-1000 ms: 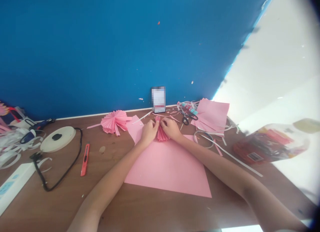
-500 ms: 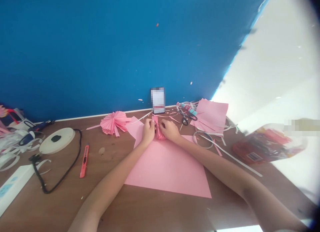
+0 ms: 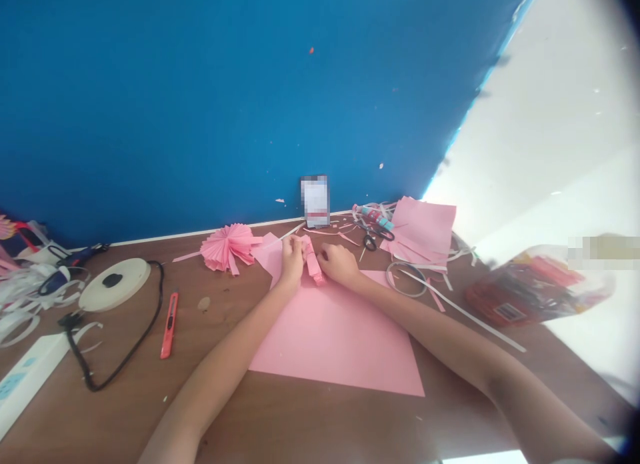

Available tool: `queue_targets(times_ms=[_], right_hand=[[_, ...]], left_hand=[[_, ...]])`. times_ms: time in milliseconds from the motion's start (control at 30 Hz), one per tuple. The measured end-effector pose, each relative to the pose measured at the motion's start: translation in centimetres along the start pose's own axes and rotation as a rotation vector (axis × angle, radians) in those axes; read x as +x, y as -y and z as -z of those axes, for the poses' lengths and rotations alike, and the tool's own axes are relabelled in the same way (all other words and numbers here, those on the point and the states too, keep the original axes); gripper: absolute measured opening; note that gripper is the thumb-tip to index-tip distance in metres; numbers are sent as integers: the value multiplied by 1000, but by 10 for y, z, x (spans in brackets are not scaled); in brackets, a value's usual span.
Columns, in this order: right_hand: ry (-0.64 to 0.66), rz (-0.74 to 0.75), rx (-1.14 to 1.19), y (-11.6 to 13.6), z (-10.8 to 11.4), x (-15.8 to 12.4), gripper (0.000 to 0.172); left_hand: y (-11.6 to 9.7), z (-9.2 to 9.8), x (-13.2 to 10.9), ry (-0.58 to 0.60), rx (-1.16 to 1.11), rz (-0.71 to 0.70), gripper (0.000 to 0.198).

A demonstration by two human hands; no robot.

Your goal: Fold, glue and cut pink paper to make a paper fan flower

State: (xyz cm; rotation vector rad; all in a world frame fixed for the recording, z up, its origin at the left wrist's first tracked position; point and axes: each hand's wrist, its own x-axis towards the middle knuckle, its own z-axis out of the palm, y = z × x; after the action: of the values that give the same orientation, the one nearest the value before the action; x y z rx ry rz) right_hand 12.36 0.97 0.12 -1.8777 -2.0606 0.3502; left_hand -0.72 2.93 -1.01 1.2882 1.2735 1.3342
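While a pink rosette [image 3: 229,245] lies fanned, apparently done, the left hand [image 3: 293,256] pinches a pleated pink strip [image 3: 315,267], folded but unfanned, at a flat pink sheet's [image 3: 340,337] far edge; the right hand [image 3: 341,262] curls beside it, grip unclear. Rightward, stacked sheets [image 3: 426,228] lie unpleated.

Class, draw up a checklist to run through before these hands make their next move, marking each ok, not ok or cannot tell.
1. Left hand on the folded pink paper: ok.
2. Right hand gripping it too: cannot tell at this size.
3. Red cutter lying apart from both hands: ok.
4. Scissors apart from both hands: ok.
5. Tabletop free of scraps: not ok, pink strips lie about.
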Motion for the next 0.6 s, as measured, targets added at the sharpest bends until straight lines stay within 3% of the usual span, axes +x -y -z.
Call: queue_targets(times_ms=[67,133,267,367,500,600], right_hand=[[6,-16,-34,0,1,0,22],[4,-31,-59,0,2,1,22],[-4,-53,-28,-4,3,2,20],[-101,-84,112,-9,3,4,17],[-254,5,602,-10,3,7,19],[-157,94,1162,-8,3,13,20]], left_hand=[[0,1,2,-4,-105,3,11],[0,2,2,17,-153,-13,19],[3,3,0,59,-77,-69,31],[5,5,1,85,-78,-70,29],[6,8,5,127,-76,-53,27],[6,7,6,147,-53,-37,24]])
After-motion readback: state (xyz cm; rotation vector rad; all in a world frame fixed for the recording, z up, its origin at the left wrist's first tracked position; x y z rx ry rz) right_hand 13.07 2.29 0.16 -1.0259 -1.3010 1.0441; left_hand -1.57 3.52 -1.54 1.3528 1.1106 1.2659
